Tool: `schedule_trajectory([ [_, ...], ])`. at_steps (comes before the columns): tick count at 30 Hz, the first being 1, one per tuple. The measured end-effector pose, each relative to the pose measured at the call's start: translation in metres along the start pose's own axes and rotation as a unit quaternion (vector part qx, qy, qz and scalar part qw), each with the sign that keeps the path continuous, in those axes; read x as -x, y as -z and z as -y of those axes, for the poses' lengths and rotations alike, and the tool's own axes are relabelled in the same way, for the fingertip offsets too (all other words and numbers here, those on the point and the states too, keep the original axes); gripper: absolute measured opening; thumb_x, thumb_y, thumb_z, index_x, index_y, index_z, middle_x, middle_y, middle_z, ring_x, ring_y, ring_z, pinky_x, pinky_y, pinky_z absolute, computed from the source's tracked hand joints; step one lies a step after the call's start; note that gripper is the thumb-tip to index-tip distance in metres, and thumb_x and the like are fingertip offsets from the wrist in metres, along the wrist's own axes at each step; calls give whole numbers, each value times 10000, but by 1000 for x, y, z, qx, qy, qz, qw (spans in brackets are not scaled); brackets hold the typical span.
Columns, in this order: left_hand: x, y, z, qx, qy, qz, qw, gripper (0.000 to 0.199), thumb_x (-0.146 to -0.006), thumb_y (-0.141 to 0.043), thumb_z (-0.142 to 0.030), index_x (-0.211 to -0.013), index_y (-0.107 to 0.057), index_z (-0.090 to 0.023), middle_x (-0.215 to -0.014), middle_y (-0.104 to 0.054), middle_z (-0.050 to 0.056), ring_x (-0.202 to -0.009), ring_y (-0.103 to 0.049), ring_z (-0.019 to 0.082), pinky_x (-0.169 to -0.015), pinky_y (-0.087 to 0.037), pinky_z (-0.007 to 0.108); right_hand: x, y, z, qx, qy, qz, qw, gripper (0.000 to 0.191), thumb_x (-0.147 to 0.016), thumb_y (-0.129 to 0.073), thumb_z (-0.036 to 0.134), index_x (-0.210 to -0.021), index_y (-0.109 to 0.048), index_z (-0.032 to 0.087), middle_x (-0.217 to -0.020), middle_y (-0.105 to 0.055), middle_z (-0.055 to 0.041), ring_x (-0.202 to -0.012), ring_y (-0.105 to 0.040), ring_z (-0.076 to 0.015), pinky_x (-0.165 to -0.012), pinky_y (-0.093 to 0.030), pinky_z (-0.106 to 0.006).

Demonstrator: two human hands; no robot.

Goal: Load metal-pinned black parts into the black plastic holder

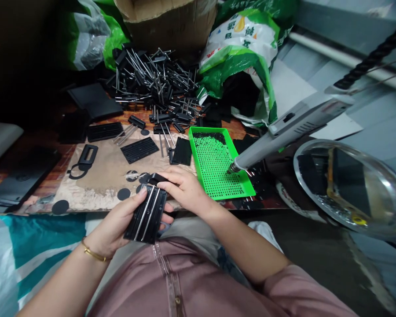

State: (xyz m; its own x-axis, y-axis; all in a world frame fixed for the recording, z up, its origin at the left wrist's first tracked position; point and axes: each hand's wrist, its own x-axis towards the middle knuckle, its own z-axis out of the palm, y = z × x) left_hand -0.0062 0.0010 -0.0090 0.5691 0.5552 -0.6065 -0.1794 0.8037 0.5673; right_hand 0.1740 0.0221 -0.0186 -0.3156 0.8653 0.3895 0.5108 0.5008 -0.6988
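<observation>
The person sits at a wooden table (66,154) with both hands in front of the body. The left hand (114,224) is closed around a flat black plastic part with two metal rods (147,213), and it holds this part up above the lap, with the thumb lying on its face. The right hand (181,189) is bent over the top end of the same part, and its fingers grip a small black piece (158,178) there, so the two hands are close together. A gold bracelet (94,252) is on the left wrist, and the sleeves of a pink shirt (267,281) show at the arms. Just beyond the hands, a cardboard sheet (108,171) lies on the table, with round black discs (123,193) and ribbed black plates (139,149) on it. A green holed tray (193,141) is beside the right hand, and it has small black bits (209,138) at its far end. A gray glue gun (293,127) hangs above the tray with its tip near the tray's edge. Farther away is a big pile of black parts with metal rods (155,83), in front of a cardboard box (165,26) and a green and white plastic bag (240,48). A round glass lens (346,185) stands at the right.
</observation>
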Motion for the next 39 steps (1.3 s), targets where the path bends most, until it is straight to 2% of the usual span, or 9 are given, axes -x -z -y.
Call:
schedule_trajectory([
  [8, -4, 9, 3, 7, 11, 46, 999, 582, -893, -405, -563, -924, -718, -73, -757, -734, 146, -650, -685, 199, -628, -547, 273, 2, -4, -5, -34, -14, 8, 999, 197, -884, -583, 204, -1041, -704, 199, -879, -668, -22, -847, -615, -138, -807, -494, -289],
  [12, -3, 8, 4, -20, -12, 21, 1000, 509, -861, -491, -548, -903, -726, -99, -857, -746, 136, -669, -690, 199, -651, -557, 290, 4, -6, -8, -24, 11, 1, 1000, 209, -899, -569, 251, -1056, -694, 196, -906, -669, -36, -869, -620, -145, -815, -499, -301],
  [17, -2, 4, 0, -73, -27, 16, 997, 413, -769, -656, -491, -940, -725, -121, -964, -745, 142, -828, -705, 274, -736, -569, 365, 7, -6, -7, 1, 52, -24, 998, 231, -912, -544, 268, -1042, -695, 152, -877, -669, -54, -845, -623, -148, -789, -508, -293],
  [22, -1, 3, 1, -129, -32, -8, 991, 382, -784, -643, -480, -873, -726, -118, -810, -753, 119, -692, -692, 199, -639, -546, 272, 8, -7, -9, 0, 67, -28, 997, 238, -910, -545, 256, -1045, -694, 128, -856, -659, -62, -819, -618, -149, -767, -517, -288],
  [25, 2, 4, 3, -150, -39, -17, 988, 382, -804, -618, -474, -894, -721, -117, -788, -753, 118, -712, -693, 201, -656, -539, 270, 8, -8, -11, -5, 58, -10, 998, 234, -907, -549, 248, -1049, -695, 134, -845, -653, -59, -803, -615, -148, -753, -517, -284],
  [32, 0, 3, 7, -149, -52, -40, 987, 352, -797, -637, -434, -974, -695, -135, -935, -756, 128, -805, -706, 236, -703, -544, 316, 3, -4, -5, 22, -1, 76, 997, 249, -901, -544, 208, -1096, -688, 152, -876, -661, -60, -803, -599, -147, -773, -491, -282],
  [36, -4, 5, 12, -181, -54, -54, 981, 383, -820, -601, -481, -964, -685, -136, -824, -759, 111, -754, -699, 211, -677, -534, 296, -5, 3, 4, 64, -32, 137, 988, 315, -906, -522, 217, -1197, -640, 198, -971, -688, -65, -876, -610, -163, -806, -469, -296],
  [39, -4, 5, 13, -178, -60, -57, 981, 379, -816, -609, -489, -985, -666, -154, -861, -760, 99, -776, -702, 209, -689, -540, 304, -11, 7, 10, 89, -28, 167, 982, 327, -903, -510, 216, -1203, -637, 192, -1023, -709, -76, -936, -625, -178, -833, -454, -299],
])
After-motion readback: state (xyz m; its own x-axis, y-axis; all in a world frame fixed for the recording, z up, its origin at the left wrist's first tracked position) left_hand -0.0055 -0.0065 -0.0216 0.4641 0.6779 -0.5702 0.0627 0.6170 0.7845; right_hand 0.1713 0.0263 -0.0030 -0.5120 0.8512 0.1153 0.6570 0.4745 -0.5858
